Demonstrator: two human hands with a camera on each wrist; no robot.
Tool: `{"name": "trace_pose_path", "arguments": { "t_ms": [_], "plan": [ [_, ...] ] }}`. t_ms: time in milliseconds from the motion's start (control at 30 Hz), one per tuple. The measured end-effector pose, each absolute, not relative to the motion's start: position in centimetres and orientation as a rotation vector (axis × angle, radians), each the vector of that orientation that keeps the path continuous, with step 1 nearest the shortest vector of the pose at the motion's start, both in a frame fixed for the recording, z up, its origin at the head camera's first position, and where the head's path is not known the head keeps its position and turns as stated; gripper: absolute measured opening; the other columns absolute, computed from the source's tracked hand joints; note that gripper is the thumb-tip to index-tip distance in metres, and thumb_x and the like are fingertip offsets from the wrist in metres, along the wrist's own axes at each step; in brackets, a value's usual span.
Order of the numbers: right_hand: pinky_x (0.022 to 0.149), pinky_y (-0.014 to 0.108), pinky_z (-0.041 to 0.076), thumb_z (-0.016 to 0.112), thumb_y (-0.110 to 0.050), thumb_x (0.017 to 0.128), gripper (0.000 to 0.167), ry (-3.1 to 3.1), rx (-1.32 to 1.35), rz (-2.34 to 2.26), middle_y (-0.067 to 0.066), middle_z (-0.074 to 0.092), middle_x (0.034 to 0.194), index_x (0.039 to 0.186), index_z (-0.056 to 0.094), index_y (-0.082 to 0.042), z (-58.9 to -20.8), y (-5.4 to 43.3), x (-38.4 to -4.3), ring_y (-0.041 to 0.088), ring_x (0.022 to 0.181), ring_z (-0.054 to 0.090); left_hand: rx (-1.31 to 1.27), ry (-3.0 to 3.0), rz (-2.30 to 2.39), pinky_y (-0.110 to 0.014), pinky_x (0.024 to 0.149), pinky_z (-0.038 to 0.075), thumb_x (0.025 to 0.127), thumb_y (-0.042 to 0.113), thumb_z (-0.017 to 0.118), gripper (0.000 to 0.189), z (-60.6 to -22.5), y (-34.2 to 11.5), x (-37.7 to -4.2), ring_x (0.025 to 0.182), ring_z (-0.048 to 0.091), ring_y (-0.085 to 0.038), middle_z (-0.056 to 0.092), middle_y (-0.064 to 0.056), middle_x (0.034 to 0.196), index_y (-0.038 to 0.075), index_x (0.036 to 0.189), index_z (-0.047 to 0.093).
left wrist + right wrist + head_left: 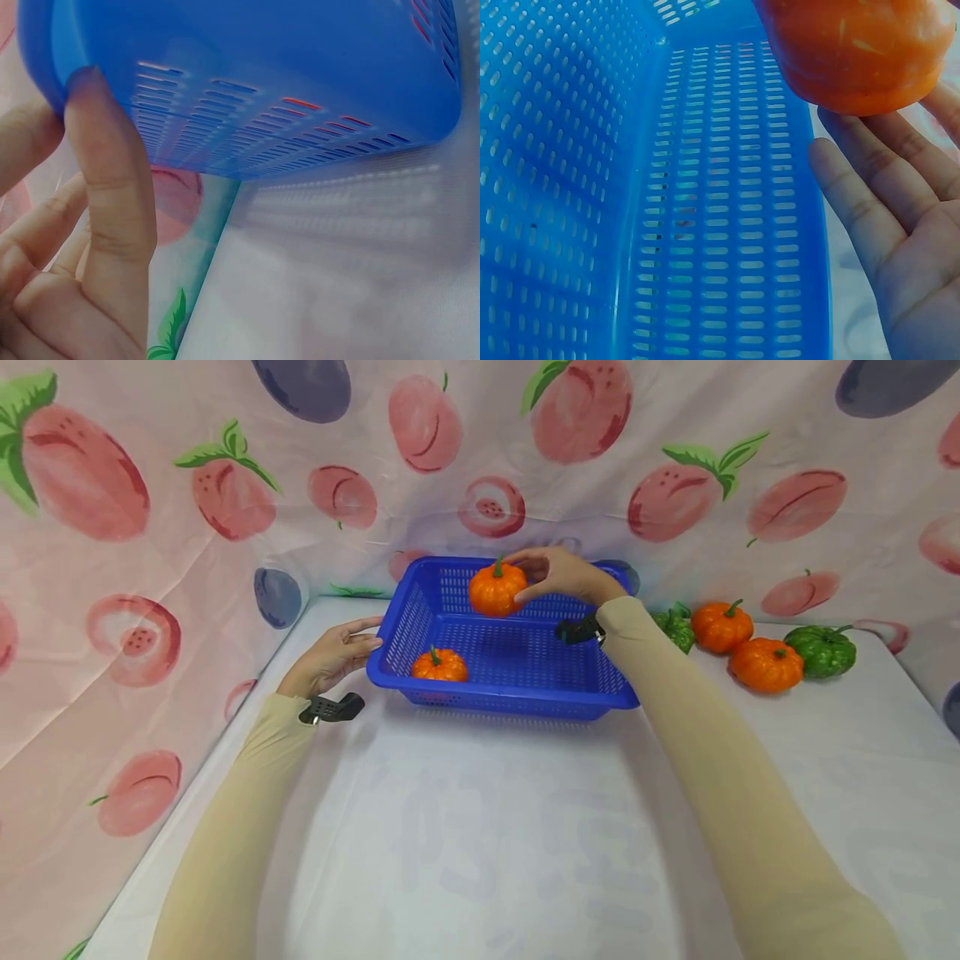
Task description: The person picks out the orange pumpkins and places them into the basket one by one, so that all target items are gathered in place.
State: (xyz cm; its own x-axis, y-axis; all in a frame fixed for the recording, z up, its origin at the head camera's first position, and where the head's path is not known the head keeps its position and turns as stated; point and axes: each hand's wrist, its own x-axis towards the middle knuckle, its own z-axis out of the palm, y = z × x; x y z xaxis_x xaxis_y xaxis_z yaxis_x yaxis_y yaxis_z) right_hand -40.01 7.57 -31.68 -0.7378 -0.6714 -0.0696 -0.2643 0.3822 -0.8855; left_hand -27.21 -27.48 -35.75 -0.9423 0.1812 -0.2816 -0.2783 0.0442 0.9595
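Observation:
A blue plastic basket (502,693) with slotted walls stands at the back of the table. My left hand (333,656) pinches its left rim; in the left wrist view the thumb (112,180) lies on one side of the rim, with fingers on the other. Over the basket, my right hand (558,575) holds an orange mini pumpkin (497,590) with a green stem. The right wrist view shows fingers (862,202) around the lower part of that pumpkin (862,52). Another orange pumpkin (440,666) lies inside the basket at the front left.
Right of the basket sit two orange pumpkins (765,665) and two green ones (821,652), one partly hidden by the right sleeve (690,710). A fruit-print cloth (420,510) hangs behind and along the left side. White cloth covers the table (480,827).

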Motion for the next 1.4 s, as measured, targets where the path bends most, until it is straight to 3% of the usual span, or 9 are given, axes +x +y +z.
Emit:
{"name": "trace_pose_path", "arguments": {
  "t_ms": [500, 1400],
  "plan": [
    [0.104, 0.043, 0.044, 0.071, -0.006, 0.082, 0.062, 2.157, -0.769, -1.372, 0.014, 0.048, 0.141, 0.138, 0.045, -0.008, -32.9, 6.1, -40.1, 0.026, 0.129, 0.047, -0.092, 2.013, 1.956, -0.016, 0.076, 0.055, 0.093, 0.009, 0.055, 0.064, -35.9, -27.4, -27.3, 0.081, 0.066, -0.005, 0.069, 0.01, 0.09, 0.006, 0.149, 0.025],
    [0.104, 0.041, 0.044, 0.073, -0.012, 0.081, 0.064, 2.162, -0.794, -1.284, 0.01, 0.045, 0.143, 0.139, 0.045, -0.01, -32.9, 3.7, -41.3, 0.025, 0.131, 0.045, -0.111, 1.995, 1.975, -0.016, 0.075, 0.055, 0.093, 0.009, 0.056, 0.062, -35.9, -27.6, -27.3, 0.081, 0.067, -0.007, 0.07, 0.007, 0.09, 0.007, 0.148, 0.027]
  ]
}}
